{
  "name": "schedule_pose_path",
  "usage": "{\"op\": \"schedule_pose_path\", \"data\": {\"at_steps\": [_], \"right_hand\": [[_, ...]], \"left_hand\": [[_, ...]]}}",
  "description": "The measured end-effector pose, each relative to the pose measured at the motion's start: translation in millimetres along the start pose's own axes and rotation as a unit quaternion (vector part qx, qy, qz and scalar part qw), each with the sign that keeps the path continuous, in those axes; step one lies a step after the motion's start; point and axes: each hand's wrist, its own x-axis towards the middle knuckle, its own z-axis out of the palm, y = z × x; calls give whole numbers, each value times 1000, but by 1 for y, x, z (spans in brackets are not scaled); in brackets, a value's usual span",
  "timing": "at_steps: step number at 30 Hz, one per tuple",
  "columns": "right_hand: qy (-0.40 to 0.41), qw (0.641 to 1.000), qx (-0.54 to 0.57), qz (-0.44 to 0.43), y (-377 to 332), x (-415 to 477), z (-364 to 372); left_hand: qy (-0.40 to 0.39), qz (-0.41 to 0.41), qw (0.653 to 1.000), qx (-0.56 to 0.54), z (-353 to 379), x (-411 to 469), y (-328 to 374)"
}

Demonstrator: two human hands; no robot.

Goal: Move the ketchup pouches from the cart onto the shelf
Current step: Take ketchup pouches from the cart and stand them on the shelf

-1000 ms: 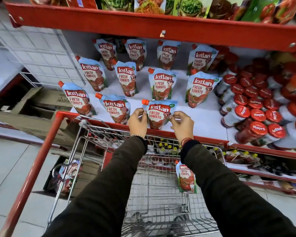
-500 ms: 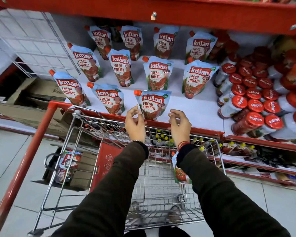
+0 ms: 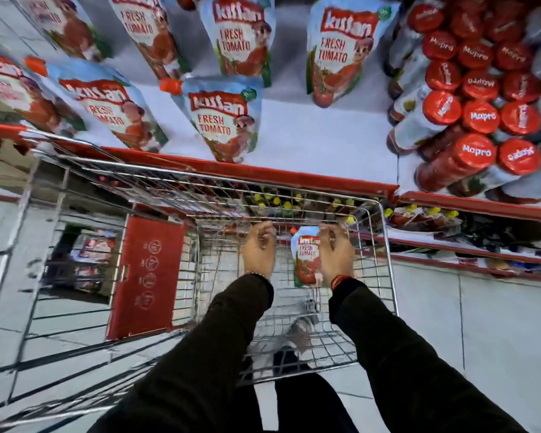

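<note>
One Kissan ketchup pouch (image 3: 306,260) stands upright inside the wire cart (image 3: 385,245), near its far wall. My right hand (image 3: 336,256) is down in the cart, fingers curled over the pouch's top right edge. My left hand (image 3: 260,251) hangs just left of the pouch, apart from it, fingers bent and holding nothing. Several matching pouches stand on the white shelf (image 3: 310,142) above; the nearest one (image 3: 222,120) sits at the front lip. Motion blur softens the whole view.
Red-capped Mapro jars (image 3: 475,117) crowd the shelf's right side. The shelf's red front edge (image 3: 263,171) overhangs the cart's far rim. A red flap (image 3: 147,276) stands at the cart's left. A lower shelf (image 3: 450,242) holds yellow-capped bottles.
Both hands let go of the pouch on the shelf's front lip and dropped into the cart. My right hand reached the pouch there. The view tilted downward.
</note>
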Motion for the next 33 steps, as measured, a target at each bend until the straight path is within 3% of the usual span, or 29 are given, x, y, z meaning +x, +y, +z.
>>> {"op": "schedule_pose_path", "data": {"at_steps": [4,10,17,24,33], "right_hand": [[-56,993,-65,83,59,22,4],[-107,974,-114,167,114,54,17],[-138,957,-171,187,137,69,30],[-115,967,-160,164,120,41,15],[-64,993,-28,95,54,-13,-19]], "left_hand": [[-67,-114,984,117,36,22,-42],[-167,-191,950,181,79,56,-102],[-126,-296,945,55,100,72,-130],[-74,-289,955,4,77,40,-116],[-15,-146,989,8,32,-16,-44]]}}
